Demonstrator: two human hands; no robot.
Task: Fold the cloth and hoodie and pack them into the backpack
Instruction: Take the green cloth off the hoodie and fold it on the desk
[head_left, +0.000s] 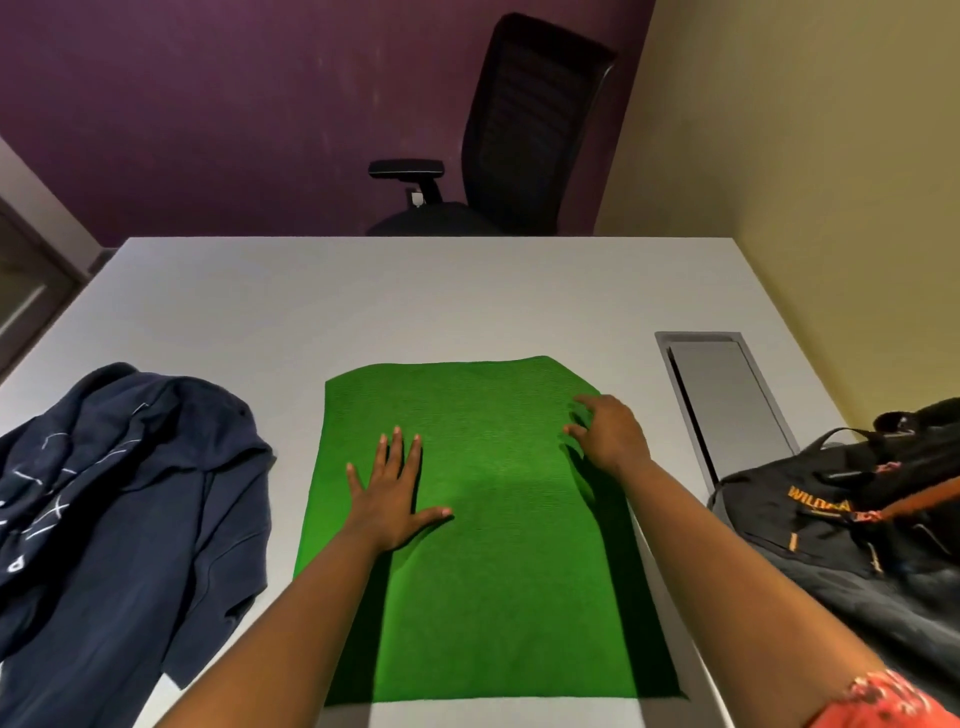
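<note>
Lighting: dim, warm, overhead; soft arm shadows on green cloth (483, 545). Glare: none. Distortion: strong wide-angle bend at table (415, 291) edges. Focus: soft overall, periphery smeared.

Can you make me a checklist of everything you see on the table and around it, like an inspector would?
Surface: white table, with a grey hatch set into it at the right.
Job's things: green cloth spread flat in the middle; navy hoodie crumpled at the left, unfolded; black backpack at the right edge.
Clutter: nothing seen.
Hands: left hand lies flat on the cloth with fingers spread; right hand rests on the cloth near its far right corner, fingers bent.
Cables: nothing seen.
Surroundings: black chair behind the table, purple wall, yellow wall.
</note>
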